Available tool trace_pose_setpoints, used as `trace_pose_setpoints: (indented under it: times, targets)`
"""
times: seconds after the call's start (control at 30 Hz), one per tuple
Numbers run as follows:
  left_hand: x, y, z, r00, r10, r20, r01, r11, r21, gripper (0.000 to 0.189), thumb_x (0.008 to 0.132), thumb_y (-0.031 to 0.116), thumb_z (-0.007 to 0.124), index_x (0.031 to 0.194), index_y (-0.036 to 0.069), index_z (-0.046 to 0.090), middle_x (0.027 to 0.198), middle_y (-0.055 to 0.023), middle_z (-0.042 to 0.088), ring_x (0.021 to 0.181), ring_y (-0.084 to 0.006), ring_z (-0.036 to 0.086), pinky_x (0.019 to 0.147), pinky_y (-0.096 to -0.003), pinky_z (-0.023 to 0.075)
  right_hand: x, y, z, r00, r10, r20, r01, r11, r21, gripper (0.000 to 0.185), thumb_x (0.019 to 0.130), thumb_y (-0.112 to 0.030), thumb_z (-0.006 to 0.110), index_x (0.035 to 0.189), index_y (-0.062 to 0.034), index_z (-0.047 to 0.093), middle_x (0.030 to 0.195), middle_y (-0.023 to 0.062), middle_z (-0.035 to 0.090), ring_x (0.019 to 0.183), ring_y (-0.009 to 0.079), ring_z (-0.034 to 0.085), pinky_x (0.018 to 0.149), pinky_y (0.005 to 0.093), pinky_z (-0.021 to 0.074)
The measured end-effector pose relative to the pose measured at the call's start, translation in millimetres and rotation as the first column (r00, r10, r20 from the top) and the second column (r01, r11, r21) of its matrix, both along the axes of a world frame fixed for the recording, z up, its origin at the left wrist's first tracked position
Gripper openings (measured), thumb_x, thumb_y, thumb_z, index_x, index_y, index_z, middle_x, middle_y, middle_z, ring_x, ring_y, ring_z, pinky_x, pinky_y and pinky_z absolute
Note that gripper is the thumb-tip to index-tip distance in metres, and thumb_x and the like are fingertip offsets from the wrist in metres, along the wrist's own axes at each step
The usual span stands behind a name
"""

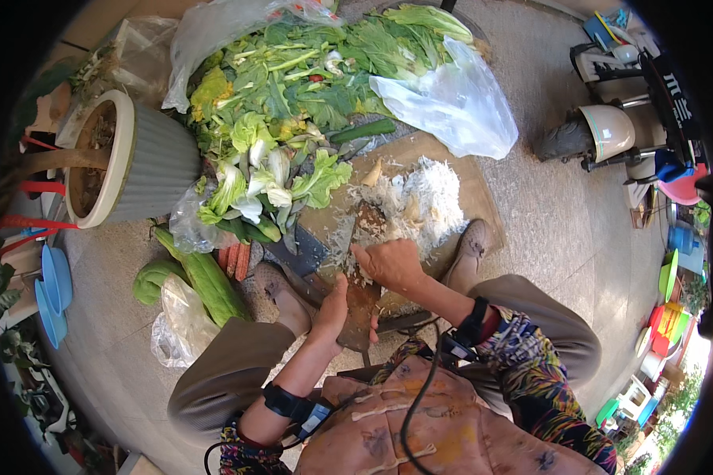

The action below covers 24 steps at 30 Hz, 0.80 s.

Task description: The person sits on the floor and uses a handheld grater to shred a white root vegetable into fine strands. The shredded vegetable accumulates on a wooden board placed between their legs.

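My left hand [333, 312] grips the near end of a worn wooden board [358, 314], which slopes away between my feet. My right hand [392, 264] is curled near the board's middle, above whitish shreds; what its fingers hold is hidden. Beyond it, a pile of white vegetable shreds [435, 196] lies on a brown mat [481, 184]. A pale tapered piece [372, 173] rests at the pile's far left. A dark, broad flat blade [309, 252] lies left of the board.
Leafy greens [285, 77] and plastic bags [451, 101] are heaped beyond the mat. Long green gourds [205, 276] and reddish corn cobs [235, 260] lie at the left, near a large plant pot [148, 166]. A scooter wheel [564, 141] stands at the right. My shoes flank the board.
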<state>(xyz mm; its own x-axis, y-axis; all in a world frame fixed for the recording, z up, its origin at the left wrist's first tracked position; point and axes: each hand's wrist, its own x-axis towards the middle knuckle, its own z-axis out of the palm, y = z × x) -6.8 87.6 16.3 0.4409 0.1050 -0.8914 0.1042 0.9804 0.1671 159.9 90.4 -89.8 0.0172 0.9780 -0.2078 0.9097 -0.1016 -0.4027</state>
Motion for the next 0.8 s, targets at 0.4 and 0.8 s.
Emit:
trace_pose_setpoints:
  times: [0.4,0.8]
  targets:
    - [0.3,-5.4,-5.6,0.999,-0.006,-0.035,0.004,0.998,-0.061,0.066,0.092,0.062,0.025,0.096,0.002,0.054,0.062,-0.0131,0.058,0.045,-0.0283,0.058,0.043,-0.0387,0.0498,-6.5,-4.2,17.7,0.995,-0.101,0.011,0.101,0.995,0.016,0.056,0.092,-0.043,0.041,0.052,-0.0089,0.061,0.048,0.0161,0.055,0.047,0.0346,0.058,0.047,0.0446,0.0444]
    - [-6.0,-2.9,-11.7,1.0,0.018,0.016,-0.017,0.999,-0.05,0.061,0.092,0.061,0.027,0.105,0.006,0.051,0.065,-0.0159,0.058,0.045,-0.0288,0.057,0.042,-0.039,0.0485,41.0,-1.4,13.5,0.857,-0.49,-0.16,0.381,0.811,-0.443,0.074,0.085,-0.067,0.035,0.078,-0.0012,0.069,0.076,0.025,0.064,0.079,0.0405,0.063,0.072,0.0459,0.0483]
